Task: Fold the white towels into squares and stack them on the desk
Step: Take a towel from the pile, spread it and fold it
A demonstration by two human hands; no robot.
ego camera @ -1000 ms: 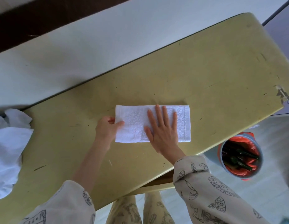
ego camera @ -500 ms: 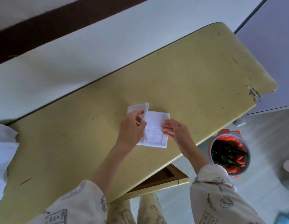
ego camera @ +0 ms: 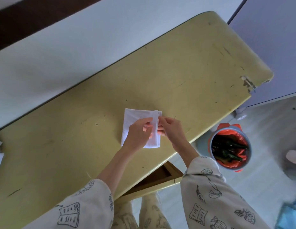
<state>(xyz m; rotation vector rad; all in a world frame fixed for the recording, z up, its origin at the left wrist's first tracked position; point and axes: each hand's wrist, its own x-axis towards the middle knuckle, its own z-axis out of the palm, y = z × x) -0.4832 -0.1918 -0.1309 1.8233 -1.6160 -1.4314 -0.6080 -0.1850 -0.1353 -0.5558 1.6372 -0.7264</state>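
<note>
The white towel (ego camera: 137, 119), a long strip a second ago, is now doubled square on the bench (ego camera: 177, 76); its right edge is pinched by the fingers of both the left hand (ego camera: 138, 133) and the right hand (ego camera: 170, 128).

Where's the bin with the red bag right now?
In the head view, the round grey bin lined with a red plastic bag stands on the floor at lower right, just past the yellow desk's near edge, beside the right hand.
</note>
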